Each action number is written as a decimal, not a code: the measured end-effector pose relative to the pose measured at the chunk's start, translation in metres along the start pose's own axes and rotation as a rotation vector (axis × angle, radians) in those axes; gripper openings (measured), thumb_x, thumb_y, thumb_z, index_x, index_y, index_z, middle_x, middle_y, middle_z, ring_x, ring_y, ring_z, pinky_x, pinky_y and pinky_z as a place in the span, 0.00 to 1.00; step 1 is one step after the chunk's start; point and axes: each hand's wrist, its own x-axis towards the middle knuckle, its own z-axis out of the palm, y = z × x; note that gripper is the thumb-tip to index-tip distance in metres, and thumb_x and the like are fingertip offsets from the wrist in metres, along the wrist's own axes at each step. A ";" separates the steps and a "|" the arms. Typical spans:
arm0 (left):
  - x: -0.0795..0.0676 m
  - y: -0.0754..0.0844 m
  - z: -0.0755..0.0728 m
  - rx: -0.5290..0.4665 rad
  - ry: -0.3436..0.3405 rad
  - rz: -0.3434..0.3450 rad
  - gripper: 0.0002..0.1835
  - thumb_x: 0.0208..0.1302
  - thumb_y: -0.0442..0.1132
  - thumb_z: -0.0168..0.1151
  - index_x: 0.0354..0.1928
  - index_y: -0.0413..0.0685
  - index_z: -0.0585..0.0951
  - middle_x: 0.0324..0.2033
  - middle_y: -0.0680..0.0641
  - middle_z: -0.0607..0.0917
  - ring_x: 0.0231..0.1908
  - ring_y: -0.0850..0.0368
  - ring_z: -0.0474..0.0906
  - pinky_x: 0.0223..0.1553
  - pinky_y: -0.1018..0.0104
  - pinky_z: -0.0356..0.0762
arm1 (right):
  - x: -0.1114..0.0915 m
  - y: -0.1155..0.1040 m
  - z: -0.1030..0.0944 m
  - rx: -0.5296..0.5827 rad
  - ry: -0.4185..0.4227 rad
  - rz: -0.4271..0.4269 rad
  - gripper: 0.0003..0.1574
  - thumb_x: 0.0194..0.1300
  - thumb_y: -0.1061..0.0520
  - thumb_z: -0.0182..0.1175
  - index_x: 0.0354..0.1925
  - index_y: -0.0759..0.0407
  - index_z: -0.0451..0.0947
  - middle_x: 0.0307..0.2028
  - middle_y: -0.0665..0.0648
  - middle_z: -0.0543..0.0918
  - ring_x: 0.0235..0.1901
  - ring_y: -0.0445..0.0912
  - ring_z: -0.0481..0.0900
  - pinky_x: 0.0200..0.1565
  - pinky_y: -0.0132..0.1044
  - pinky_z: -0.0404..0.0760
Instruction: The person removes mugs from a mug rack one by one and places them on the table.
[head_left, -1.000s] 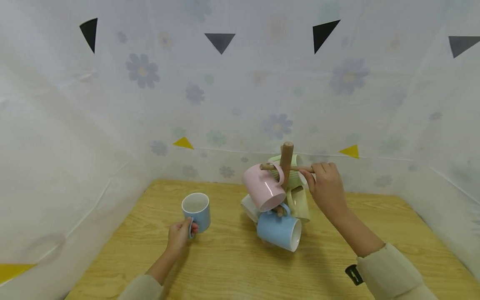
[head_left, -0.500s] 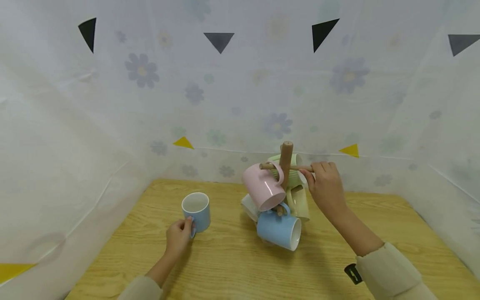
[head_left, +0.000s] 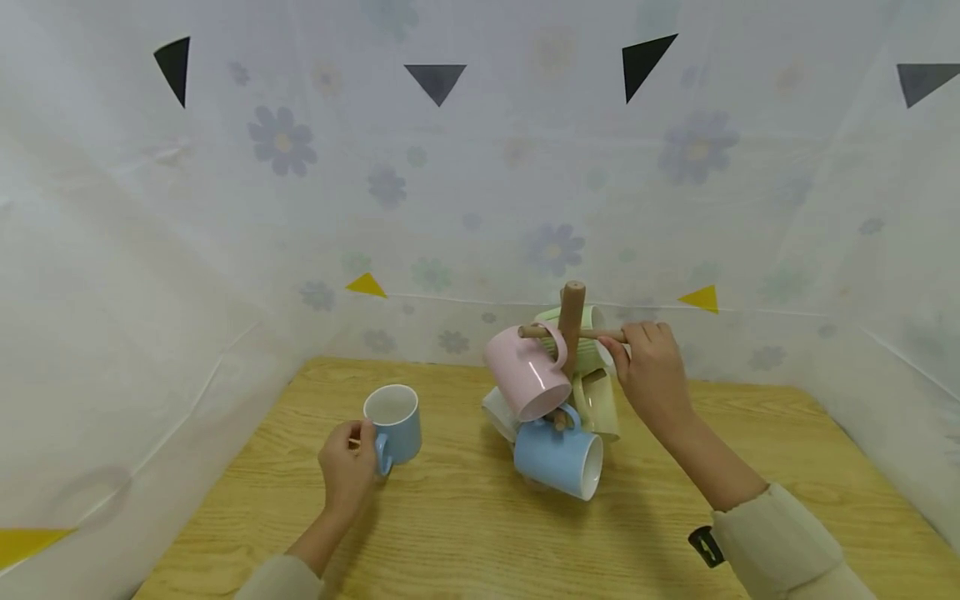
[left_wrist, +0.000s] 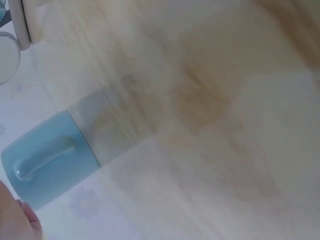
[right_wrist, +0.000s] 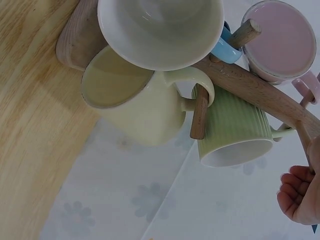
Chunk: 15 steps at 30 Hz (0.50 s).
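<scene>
A light blue mug (head_left: 402, 435) with a white inside stands upright on the table at left. My left hand (head_left: 349, 471) is right beside its handle (head_left: 382, 455), fingers loosely bent and not round it; in the left wrist view, the fingertips (left_wrist: 31, 215) show close to the blue mug (left_wrist: 50, 157). At right, my right hand (head_left: 651, 367) pinches the end of a peg (head_left: 600, 334) on a wooden mug tree (head_left: 572, 312). From the tree hang a pink mug (head_left: 525, 375), a second blue mug (head_left: 553, 458), a cream mug (head_left: 600, 407) and a ribbed green mug (right_wrist: 235, 125).
A white mug (head_left: 498, 413) hangs partly hidden behind the pink one. The wood-grain table (head_left: 450, 533) reaches back to a pale flowered curtain (head_left: 465, 183). A small black clip-like thing (head_left: 707, 547) sits by my right sleeve.
My left hand has let go of the blue mug's handle and drawn slightly left; the mug stays in place. My right hand keeps its hold on the peg.
</scene>
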 end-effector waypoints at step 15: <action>-0.009 0.052 0.025 -0.205 -0.191 0.059 0.09 0.63 0.34 0.56 0.41 0.35 0.77 0.38 0.40 0.80 0.41 0.54 0.73 0.41 0.55 0.74 | 0.001 0.001 -0.002 -0.017 0.006 -0.016 0.39 0.66 0.37 0.37 0.25 0.71 0.70 0.23 0.66 0.72 0.25 0.59 0.66 0.32 0.48 0.68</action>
